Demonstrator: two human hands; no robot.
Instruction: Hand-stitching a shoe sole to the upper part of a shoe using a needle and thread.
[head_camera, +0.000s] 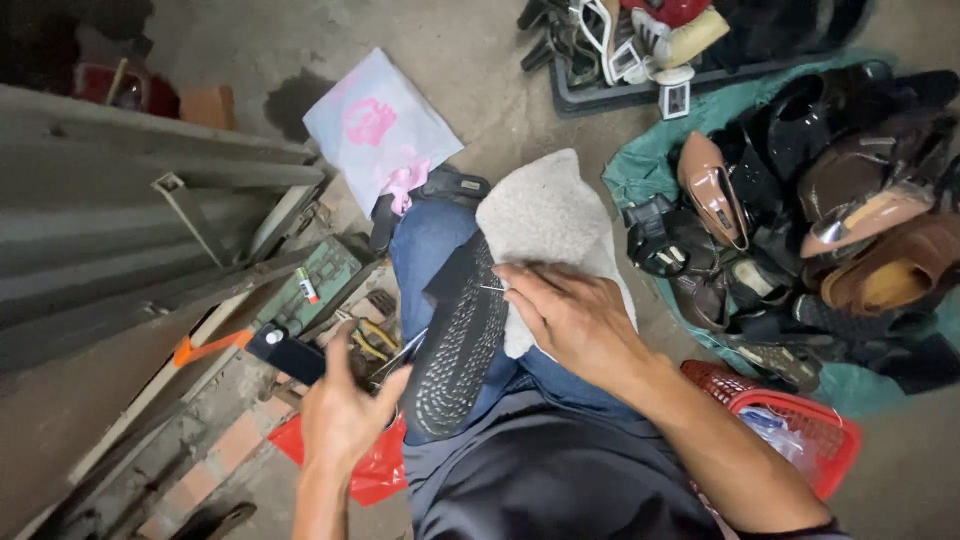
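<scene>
Shoe sole (455, 345), black and studded, lies across your lap under a fuzzy grey lining (545, 215). Your right hand (570, 315) pinches a needle (490, 288) at its far edge; keep it square to the seam. Your left hand (345, 405), near left, is clamped on a dark tool (285, 352).

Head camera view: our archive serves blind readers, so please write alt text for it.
A person's right hand pushes a needle into a black shoe sole resting on their lap, while the left hand is raised beside it. A pile of shoes lies on a green sheet.
</scene>
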